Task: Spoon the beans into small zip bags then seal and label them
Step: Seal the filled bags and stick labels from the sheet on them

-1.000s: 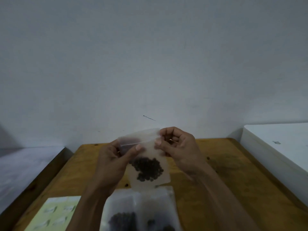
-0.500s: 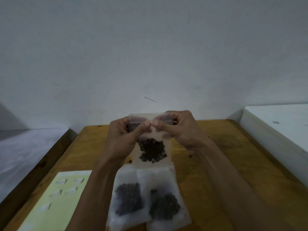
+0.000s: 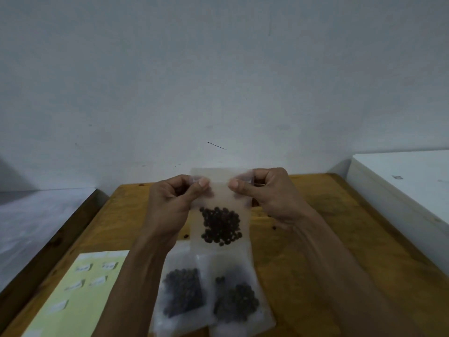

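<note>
bare wooden table (image 3: 340, 239) right of the arms, label sheet (image 3: 73, 300) left, filled bags (image 3: 209, 300) between

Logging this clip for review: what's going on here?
A person holds a small zip bag of dark beans upright over the wooden table, left hand and right hand pinching its top strip. Two filled bags lie below; a label sheet sits left.

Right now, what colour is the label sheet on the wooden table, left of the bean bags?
Pale yellow-green label sheet, best in the head view.
</note>
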The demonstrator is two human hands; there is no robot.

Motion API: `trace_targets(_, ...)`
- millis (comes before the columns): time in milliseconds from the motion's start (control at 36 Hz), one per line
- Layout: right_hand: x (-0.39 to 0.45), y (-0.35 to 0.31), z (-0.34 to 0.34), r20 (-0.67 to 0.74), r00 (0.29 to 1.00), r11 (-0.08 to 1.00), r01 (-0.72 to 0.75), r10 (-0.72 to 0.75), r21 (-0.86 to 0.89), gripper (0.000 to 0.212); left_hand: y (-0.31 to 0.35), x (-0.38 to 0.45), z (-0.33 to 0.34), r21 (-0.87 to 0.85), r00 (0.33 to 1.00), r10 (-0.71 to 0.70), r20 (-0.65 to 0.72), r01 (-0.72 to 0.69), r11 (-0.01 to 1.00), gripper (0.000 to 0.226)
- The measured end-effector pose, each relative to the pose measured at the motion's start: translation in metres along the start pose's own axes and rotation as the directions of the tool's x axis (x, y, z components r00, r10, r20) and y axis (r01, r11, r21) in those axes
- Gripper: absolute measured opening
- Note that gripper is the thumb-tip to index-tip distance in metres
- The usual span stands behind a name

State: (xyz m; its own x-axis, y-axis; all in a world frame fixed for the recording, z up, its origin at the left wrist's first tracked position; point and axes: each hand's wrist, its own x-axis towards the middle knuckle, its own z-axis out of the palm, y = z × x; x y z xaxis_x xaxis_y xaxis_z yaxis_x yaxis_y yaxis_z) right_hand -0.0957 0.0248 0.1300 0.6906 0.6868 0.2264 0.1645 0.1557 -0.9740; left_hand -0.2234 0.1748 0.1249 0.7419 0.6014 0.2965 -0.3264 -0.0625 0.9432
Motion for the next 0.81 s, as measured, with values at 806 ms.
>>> trace_targets(806,0.008,0.004,0.061,0.048,0.998,0.999,0.048,-0.047,-0.016,0.02,0.008,-0.035,-0.047,-0.134,0.983,-0.13,-0.133,0.112,0.985,0.027)
